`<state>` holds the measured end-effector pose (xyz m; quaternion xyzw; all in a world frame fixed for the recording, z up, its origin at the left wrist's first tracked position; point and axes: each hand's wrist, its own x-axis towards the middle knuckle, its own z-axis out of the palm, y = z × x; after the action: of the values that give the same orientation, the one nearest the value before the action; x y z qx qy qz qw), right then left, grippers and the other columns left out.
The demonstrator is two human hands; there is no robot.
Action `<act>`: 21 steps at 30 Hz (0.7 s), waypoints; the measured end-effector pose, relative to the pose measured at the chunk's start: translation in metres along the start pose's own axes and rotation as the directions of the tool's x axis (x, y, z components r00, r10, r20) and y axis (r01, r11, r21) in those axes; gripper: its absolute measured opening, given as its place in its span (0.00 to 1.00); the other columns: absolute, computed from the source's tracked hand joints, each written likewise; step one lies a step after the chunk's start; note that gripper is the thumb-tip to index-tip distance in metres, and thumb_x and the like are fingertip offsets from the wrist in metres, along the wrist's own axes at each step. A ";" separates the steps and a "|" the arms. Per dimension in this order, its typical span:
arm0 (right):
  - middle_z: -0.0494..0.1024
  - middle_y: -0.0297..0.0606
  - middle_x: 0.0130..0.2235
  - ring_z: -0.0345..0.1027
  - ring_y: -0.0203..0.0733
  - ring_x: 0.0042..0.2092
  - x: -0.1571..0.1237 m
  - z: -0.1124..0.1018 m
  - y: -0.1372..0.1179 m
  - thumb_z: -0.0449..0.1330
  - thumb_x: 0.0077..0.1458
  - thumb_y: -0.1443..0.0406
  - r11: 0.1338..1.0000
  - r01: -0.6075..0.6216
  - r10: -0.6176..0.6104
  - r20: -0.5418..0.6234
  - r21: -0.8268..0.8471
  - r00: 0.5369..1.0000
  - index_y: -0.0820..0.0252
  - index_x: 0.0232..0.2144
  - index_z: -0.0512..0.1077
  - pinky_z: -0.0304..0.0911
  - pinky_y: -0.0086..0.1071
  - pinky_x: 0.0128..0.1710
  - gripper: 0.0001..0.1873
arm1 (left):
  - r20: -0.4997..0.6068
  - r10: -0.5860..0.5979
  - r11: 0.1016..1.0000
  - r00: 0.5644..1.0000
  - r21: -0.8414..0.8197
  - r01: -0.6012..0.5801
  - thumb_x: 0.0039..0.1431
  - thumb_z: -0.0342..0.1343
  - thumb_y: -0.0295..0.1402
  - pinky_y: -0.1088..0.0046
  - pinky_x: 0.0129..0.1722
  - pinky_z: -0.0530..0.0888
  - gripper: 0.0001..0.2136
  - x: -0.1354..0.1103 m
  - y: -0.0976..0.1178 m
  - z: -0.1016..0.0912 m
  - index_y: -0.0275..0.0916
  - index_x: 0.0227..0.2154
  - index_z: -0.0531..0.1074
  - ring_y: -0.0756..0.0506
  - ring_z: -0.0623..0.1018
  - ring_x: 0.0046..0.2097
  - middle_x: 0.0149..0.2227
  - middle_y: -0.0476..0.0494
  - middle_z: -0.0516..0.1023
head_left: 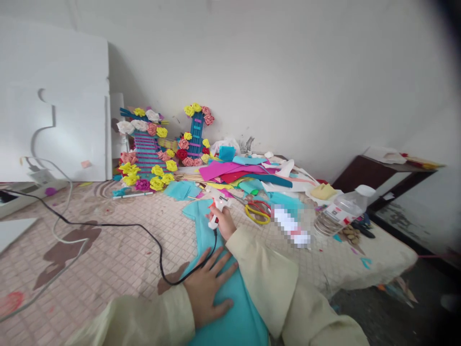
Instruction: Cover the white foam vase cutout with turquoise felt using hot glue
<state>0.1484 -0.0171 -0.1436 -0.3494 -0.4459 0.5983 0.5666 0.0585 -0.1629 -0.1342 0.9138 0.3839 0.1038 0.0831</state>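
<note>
A long piece of turquoise material [230, 315], narrowing at its far end, lies on the table before me. My left hand [212, 283] rests flat on it with the fingers spread. Farther up, my right hand [225, 222] is wrapped round a small white glue gun [215, 218] with an orange-red part, held over the narrow end of the material. From the glue gun's handle a black cord [158, 250] loops back past my left hand and off to the left. The glue gun's tip is too small to make out clearly.
Yellow-handled scissors [257, 215] lie right of the glue gun, near a water bottle [344, 211]. Coloured paper sheets [237, 170] are heaped behind. Flower-decorated frames [147, 151] lean at the back. A power strip [36, 192] and a white cable [84, 245] are at left.
</note>
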 end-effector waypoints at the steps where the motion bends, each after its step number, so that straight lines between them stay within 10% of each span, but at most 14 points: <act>1: 0.64 0.27 0.15 0.56 0.30 0.19 0.000 -0.001 0.001 0.58 0.41 0.59 1.000 0.000 0.000 -0.002 -0.005 1.000 0.63 0.22 0.67 0.58 0.28 0.24 0.11 | 0.000 0.001 1.000 1.000 0.003 -0.001 0.50 0.45 0.50 0.51 0.56 0.44 0.33 0.000 0.000 0.000 0.48 0.57 0.41 0.39 0.45 0.60 0.60 0.48 0.45; 10: 0.59 0.26 0.14 0.52 0.29 0.18 -0.005 0.002 -0.015 0.56 0.43 0.61 0.995 0.079 -0.080 0.024 0.057 0.996 0.61 0.17 0.63 0.58 0.28 0.24 0.11 | -0.046 0.049 0.999 0.998 0.020 -0.048 0.49 0.44 0.51 0.51 0.57 0.43 0.35 -0.002 0.002 -0.007 0.42 0.57 0.42 0.39 0.47 0.60 0.60 0.45 0.45; 21: 0.65 0.32 0.23 0.60 0.32 0.25 -0.030 0.009 -0.097 0.55 0.47 0.57 0.910 0.224 -0.253 0.041 0.348 0.966 0.59 0.22 0.62 0.57 0.27 0.23 0.12 | -0.274 -0.011 0.920 0.962 0.375 0.117 0.57 0.41 0.35 0.54 0.57 0.42 0.24 0.004 -0.023 -0.055 0.42 0.57 0.46 0.42 0.47 0.60 0.60 0.45 0.46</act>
<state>0.1787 -0.0516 -0.0525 -0.1633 -0.3989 0.6068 0.6678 0.0320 -0.1403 -0.0861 0.8765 0.4345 0.1448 -0.1481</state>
